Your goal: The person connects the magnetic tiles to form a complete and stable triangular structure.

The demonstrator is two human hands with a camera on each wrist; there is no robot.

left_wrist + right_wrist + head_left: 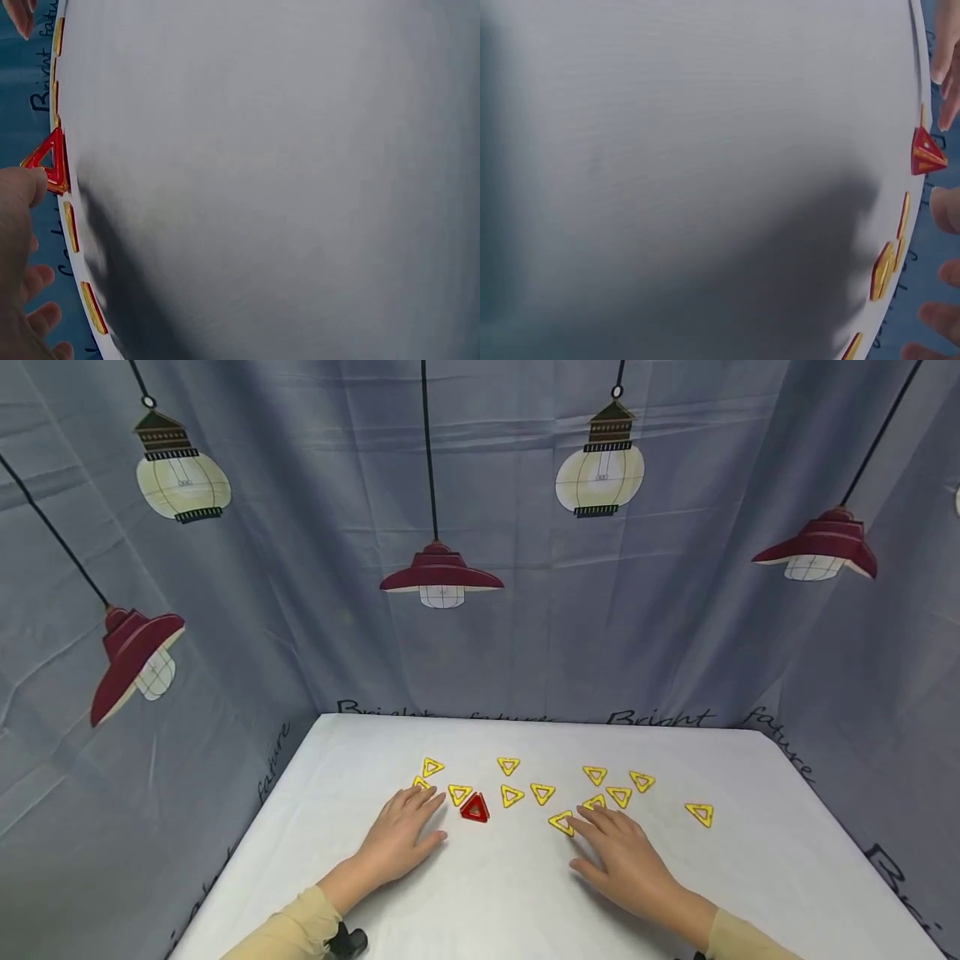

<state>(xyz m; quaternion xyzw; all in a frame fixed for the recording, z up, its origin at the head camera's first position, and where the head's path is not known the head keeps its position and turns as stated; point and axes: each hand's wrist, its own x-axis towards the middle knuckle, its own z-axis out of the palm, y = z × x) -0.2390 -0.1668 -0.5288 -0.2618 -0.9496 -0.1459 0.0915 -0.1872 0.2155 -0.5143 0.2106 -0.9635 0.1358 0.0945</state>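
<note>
On the white table a red triangular piece (475,807) stands raised; the left wrist view shows its red frame (56,161), and the right wrist view shows it as a small pyramid shape (928,152). My left hand (401,837), fingers spread, is just left of it and nearest a yellow triangle (422,783) partly behind the fingertips. My right hand (628,864) hovers with spread fingers beside two yellow triangles (562,822) (595,802). Neither hand holds anything. Whether the fingertips touch the triangles I cannot tell.
More flat yellow triangles lie across the table's far half, among them one at the back left (432,767), one at the back middle (508,766) and one at the far right (701,814). A grey-blue curtain (525,652) with printed lamps surrounds the white table (480,902).
</note>
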